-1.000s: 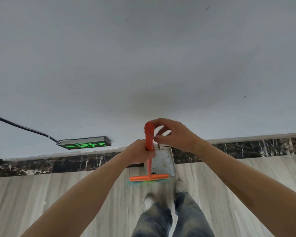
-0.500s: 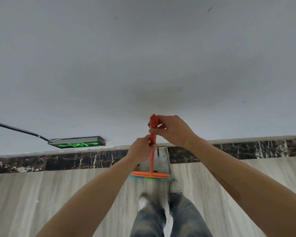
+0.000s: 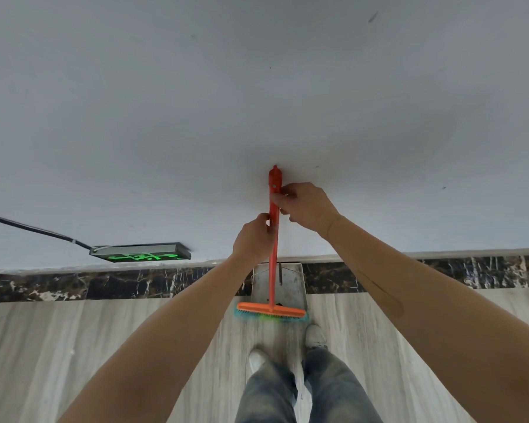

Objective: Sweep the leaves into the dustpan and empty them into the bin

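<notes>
Head view: both hands grip the upright orange broom [image 3: 274, 245] handle, right hand [image 3: 307, 209] above left hand [image 3: 254, 239]; its teal bristles rest on the floor [image 3: 104, 346] before the metal dustpan [image 3: 290, 285] against the wall [image 3: 257, 87].

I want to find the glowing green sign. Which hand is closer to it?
Left. The left hand grips the broom handle just right of the green exit sign. The right hand holds the handle higher up, farther right of it.
</notes>
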{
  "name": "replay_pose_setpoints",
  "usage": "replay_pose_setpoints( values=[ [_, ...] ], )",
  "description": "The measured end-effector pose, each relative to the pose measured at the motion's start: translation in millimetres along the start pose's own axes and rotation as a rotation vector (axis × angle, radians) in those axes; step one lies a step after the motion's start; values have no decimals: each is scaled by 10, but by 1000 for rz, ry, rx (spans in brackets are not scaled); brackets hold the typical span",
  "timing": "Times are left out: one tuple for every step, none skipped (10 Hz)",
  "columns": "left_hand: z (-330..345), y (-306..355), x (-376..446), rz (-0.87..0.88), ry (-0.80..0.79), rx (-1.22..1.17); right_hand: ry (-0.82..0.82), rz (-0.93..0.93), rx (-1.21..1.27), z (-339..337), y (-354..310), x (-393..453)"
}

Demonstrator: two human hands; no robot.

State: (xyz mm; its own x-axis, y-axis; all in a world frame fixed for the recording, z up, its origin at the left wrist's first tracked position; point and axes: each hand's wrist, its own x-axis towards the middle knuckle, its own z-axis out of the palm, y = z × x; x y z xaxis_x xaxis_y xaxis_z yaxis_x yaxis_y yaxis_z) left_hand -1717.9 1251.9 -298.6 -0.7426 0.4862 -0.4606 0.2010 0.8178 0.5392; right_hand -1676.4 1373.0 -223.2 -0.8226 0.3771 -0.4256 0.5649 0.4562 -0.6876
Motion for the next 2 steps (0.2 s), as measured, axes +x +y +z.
replay_pose_setpoints(
  values=[
    [-11, 20, -29, -16, -11, -67, -14, -14, -3, -29, 33, -79],
    [-30, -10, -98, -48, 66, -125, 55, -44, -5, -89, 152, -190]
  ],
)
